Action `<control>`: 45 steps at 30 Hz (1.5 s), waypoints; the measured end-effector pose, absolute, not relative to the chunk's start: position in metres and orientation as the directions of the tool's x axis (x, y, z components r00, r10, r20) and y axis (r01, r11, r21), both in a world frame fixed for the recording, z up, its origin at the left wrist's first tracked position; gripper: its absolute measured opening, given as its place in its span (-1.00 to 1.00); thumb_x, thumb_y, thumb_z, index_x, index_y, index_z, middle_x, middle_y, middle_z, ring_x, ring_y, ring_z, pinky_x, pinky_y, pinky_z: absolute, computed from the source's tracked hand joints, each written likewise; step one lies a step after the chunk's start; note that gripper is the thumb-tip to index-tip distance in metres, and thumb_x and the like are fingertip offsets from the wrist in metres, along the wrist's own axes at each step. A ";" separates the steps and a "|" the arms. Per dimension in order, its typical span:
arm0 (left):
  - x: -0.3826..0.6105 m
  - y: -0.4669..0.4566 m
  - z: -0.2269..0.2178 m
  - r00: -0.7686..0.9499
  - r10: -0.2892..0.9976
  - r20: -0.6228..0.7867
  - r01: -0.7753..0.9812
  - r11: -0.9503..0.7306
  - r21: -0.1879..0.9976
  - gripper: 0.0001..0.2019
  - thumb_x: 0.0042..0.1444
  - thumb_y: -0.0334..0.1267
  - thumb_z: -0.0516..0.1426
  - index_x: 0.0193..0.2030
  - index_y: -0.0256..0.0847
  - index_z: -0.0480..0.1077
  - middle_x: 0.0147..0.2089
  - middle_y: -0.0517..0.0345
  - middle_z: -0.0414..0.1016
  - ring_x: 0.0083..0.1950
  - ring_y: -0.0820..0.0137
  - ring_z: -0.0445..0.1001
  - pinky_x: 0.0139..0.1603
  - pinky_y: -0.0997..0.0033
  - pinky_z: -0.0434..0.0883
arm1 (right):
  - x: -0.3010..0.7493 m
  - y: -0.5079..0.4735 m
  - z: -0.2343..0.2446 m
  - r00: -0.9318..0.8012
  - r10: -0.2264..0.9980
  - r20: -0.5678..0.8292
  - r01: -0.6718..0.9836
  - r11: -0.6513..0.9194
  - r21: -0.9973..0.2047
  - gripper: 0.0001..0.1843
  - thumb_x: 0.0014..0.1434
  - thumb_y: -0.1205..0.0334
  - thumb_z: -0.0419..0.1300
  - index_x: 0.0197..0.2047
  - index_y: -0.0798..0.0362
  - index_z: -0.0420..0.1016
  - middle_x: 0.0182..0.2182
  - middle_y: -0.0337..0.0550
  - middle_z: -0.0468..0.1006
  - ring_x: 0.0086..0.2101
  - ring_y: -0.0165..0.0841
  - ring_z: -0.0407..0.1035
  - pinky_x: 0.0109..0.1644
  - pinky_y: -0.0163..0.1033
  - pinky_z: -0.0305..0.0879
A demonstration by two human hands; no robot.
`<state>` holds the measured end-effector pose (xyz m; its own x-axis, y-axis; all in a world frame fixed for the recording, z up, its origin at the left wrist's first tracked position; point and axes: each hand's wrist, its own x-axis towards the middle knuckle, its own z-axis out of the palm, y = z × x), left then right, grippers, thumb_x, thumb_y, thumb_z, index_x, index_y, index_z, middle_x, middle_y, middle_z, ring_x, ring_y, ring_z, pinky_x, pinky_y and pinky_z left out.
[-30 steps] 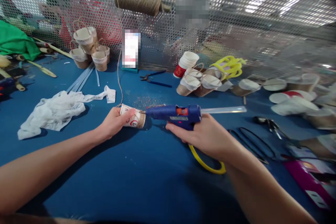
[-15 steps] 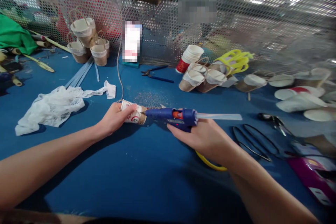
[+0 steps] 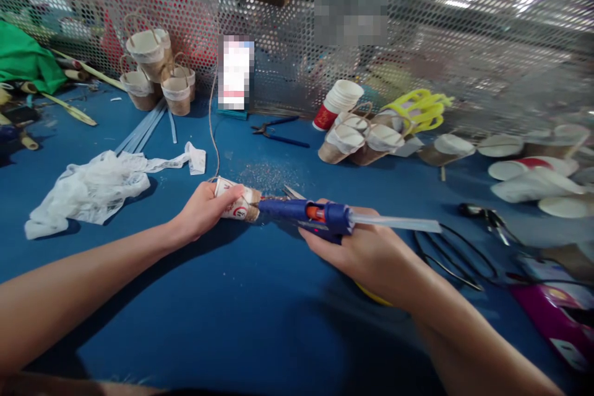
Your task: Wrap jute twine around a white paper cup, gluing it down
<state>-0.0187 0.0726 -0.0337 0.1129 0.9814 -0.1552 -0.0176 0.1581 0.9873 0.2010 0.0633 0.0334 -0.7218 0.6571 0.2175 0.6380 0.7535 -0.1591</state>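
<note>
Blue table (image 3: 223,322): our work lay left of its centre.
Glue gun (image 3: 297,213): our right hand (image 3: 371,253) had its fingers wrapped round the grip; the rear had just dipped while its tip stayed at the twine band (image 3: 253,215) (so, we judged, the same spot was being worked).
Cup (image 3: 237,213): tipped sideways, grasped by our left hand (image 3: 204,207).
Red print (image 3: 241,208): on the cup, too small for us to read.
</note>
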 end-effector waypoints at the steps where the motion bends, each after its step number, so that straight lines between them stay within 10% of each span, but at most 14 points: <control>1: -0.019 0.072 -0.033 0.114 0.981 -0.157 -0.013 0.160 0.987 -0.70 -0.01 -0.15 0.10 -0.33 -0.38 0.50 -0.46 0.02 0.52 -0.46 0.41 0.41 -0.50 0.50 0.27 | 0.202 0.063 0.032 -0.717 0.660 0.226 0.641 0.751 -0.160 -0.68 0.03 0.37 -0.06 -0.42 -0.06 0.51 -0.59 -0.12 0.47 -0.49 -0.28 0.37 -0.31 -0.10 0.29; 17: -0.018 0.072 -0.033 0.097 0.978 -0.188 -0.032 0.191 0.981 -0.75 0.00 -0.17 0.10 -0.40 -0.34 0.49 -0.44 0.09 0.53 -0.49 0.48 0.38 -0.44 0.53 0.26 | 0.187 0.056 0.045 -0.581 0.793 0.183 0.721 0.605 -0.338 -0.79 -0.01 0.37 -0.01 -0.51 -0.01 0.42 -0.54 -0.13 0.49 -0.51 -0.29 0.40 -0.44 -0.23 0.35; 45: -0.019 0.071 -0.040 0.133 0.982 -0.135 -0.024 0.139 0.990 -0.68 0.03 -0.12 0.09 -0.28 -0.36 0.49 -0.35 0.02 0.54 -0.41 0.45 0.42 -0.38 0.52 0.31 | 0.189 0.059 0.044 -0.592 0.776 0.219 0.724 0.631 -0.278 -0.82 -0.01 0.32 0.00 -0.49 0.00 0.41 -0.55 -0.11 0.49 -0.49 -0.26 0.41 -0.44 -0.20 0.36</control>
